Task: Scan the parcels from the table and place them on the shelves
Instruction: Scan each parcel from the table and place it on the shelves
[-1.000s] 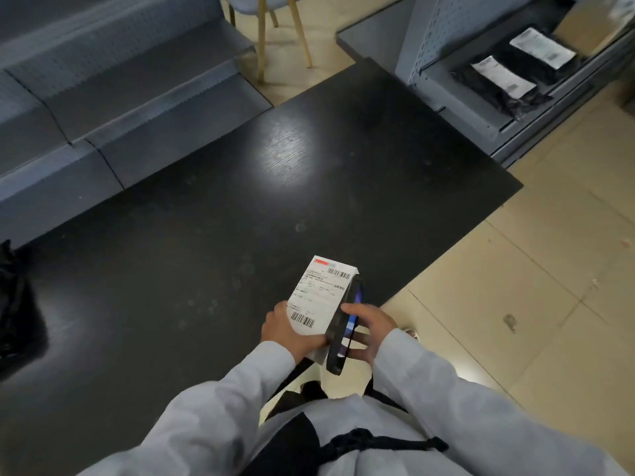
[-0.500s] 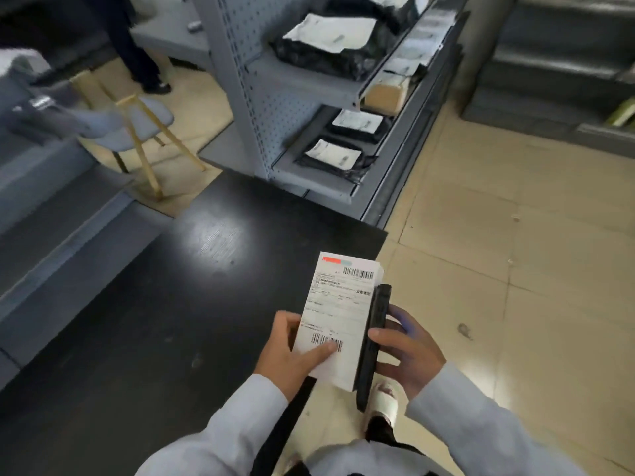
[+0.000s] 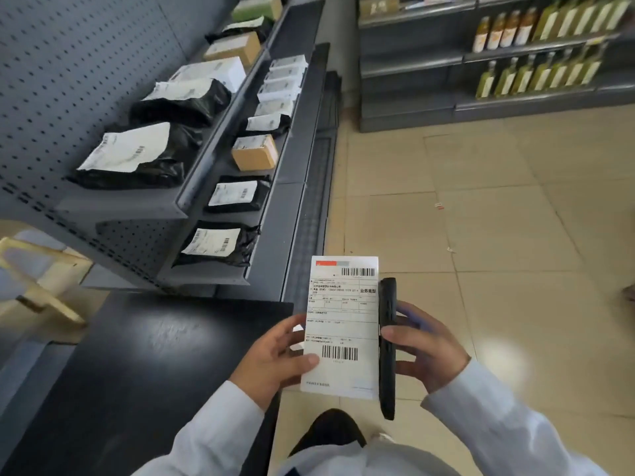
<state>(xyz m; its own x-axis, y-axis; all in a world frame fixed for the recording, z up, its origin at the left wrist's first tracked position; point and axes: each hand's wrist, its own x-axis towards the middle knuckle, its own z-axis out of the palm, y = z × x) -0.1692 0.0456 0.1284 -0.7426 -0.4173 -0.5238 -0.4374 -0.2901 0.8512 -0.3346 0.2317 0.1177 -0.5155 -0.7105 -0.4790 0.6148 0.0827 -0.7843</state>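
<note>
Head view: the left hand (image 3: pixel 275 359) grips the white parcel (image 3: pixel 342 326) by its left edge, held in the air past the table (image 3: pixel 144 365) corner; the right hand (image 3: pixel 424 352) clasps the black scanner (image 3: pixel 387 348), touching the parcel's right side. With only an edge grip, the parcel could slip while carried to the shelves (image 3: pixel 275 214)

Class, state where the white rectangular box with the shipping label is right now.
In the head view, the white rectangular box with the shipping label sits low and centre, gripped by the left hand, with the black handheld scanner in the right hand against its right edge.
</note>
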